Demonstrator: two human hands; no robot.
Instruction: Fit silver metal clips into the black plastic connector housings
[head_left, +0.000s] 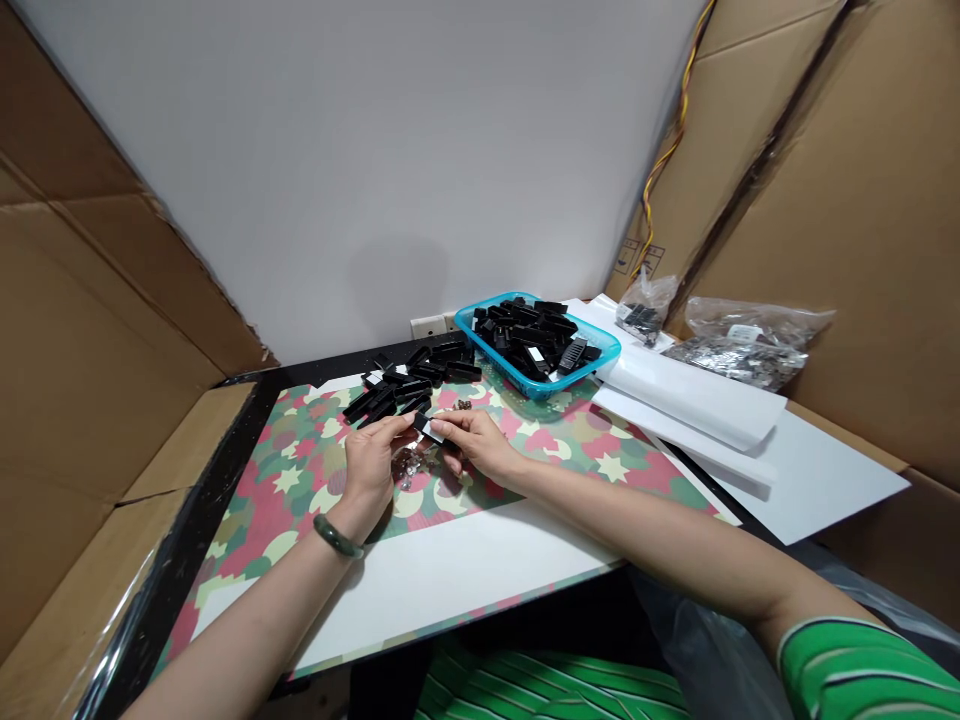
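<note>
Between my two hands is a small black plastic piece (424, 424) with a pale patch on its upper face. My left hand (373, 455) pinches its left end, a green bangle on that wrist. From the other side my right hand (480, 445) grips it, thumb on top near the pale patch. Just below lie small shiny metal pieces (409, 465) on the patterned sheet (300, 455). A few brownish bits (463, 405) rest behind the right hand. Beyond my hands spreads a loose heap of similar black pieces (409, 380).
A blue basket (540, 390) full of black plastic pieces stands at the back right. White paper sheets (690, 400) lie beside it. Clear bags (750, 345) of small parts rest against cardboard on the right. Cardboard (97, 330) also borders the left, and a wall (375, 150) the back.
</note>
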